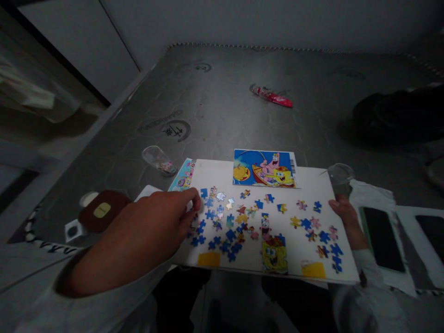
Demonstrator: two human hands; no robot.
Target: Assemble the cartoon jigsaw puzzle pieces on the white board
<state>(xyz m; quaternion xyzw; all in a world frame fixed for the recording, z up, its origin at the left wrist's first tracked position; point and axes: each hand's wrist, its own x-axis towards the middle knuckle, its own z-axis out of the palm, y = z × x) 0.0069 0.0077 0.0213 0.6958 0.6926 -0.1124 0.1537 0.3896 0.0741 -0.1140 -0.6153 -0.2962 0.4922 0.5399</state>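
A white board tilts over my lap, carrying many loose jigsaw pieces. My right hand grips its right edge, thumb on top and the other fingers hidden underneath. Over the left side hovers my left hand, fingers curled in beside the leftmost pieces; whatever is between the fingertips is hidden. Several pieces are joined into a small cartoon section at the near edge. A printed picture card lies across the far edge. More loose pieces are scattered on the right side.
Beyond the board stretches a grey mat with a red wrapper on it. Clear plastic cups stand at left and right. A brown case sits at left, a phone at right, and a dark bag farther back.
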